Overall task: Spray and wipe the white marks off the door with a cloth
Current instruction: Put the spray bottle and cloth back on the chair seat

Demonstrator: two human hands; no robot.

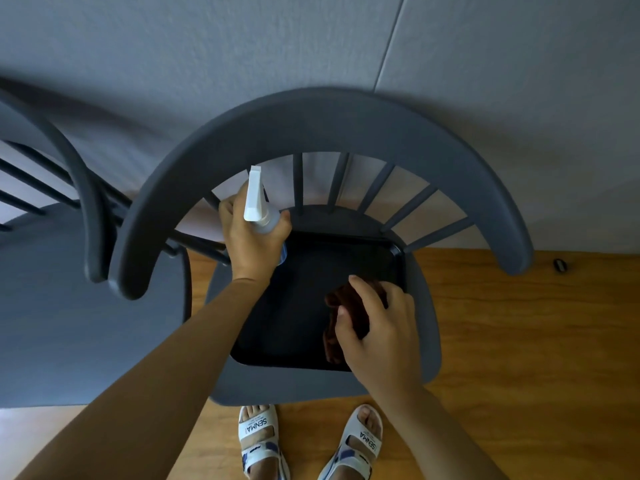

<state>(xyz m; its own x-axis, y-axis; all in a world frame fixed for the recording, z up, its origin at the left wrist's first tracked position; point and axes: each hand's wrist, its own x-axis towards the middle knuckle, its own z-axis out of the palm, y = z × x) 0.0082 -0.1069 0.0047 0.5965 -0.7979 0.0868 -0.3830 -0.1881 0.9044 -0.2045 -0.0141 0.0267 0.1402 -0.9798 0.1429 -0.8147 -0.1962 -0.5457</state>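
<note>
Over the one black rectangular plastic tray (304, 306) on the grey chair seat, your left hand (251, 242) grips one clear white-nozzled spray bottle (258, 202); your right hand (381, 327) grasps one brown cloth (349, 306) inside it.

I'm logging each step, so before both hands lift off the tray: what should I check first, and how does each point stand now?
1. Left hand has a grip on the spray bottle: ok, fingers wrapped round its body.
2. Right hand has a grip on the brown cloth: ok, fingers curled over it.
3. Cloth clear of the black tray: not ok, it lies on the tray.
4. Nozzle pointing away from the person: ok, towards the chair back.
5. Liquid level in the bottle: cannot tell.
6. Door and white marks in view: not ok, neither shows.
</note>
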